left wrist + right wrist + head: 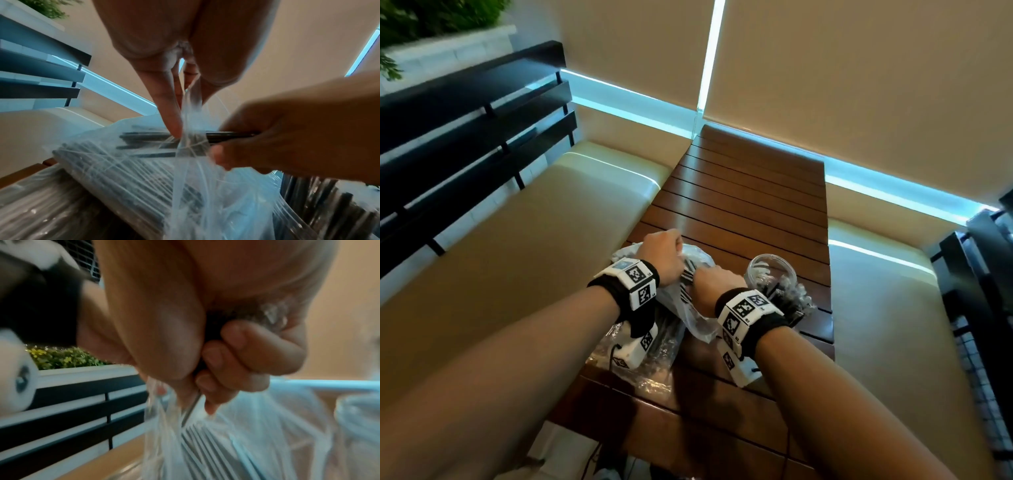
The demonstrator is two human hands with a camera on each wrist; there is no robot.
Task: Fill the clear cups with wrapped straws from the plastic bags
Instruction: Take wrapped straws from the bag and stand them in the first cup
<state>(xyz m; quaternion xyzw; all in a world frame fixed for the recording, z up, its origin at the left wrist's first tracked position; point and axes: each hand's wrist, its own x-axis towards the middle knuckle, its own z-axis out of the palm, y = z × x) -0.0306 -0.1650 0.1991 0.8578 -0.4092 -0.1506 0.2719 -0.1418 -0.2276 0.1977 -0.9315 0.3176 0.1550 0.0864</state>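
Note:
A clear plastic bag (698,308) of black wrapped straws (688,274) lies on the wooden slat table (750,192). My left hand (671,253) pinches a strip of the bag's plastic between its fingertips (174,128) and holds it up. My right hand (710,279) is curled round a bundle of straws (226,134) at the bag's mouth, its fingers (213,356) wrapped tight. A clear cup (770,274) stands just right of my right hand with several straws in it.
A second bag of straws (640,359) lies under my left wrist near the table's front edge. Cream bench cushions (534,246) flank the table on both sides. Dark slatted rails (465,130) rise at the left.

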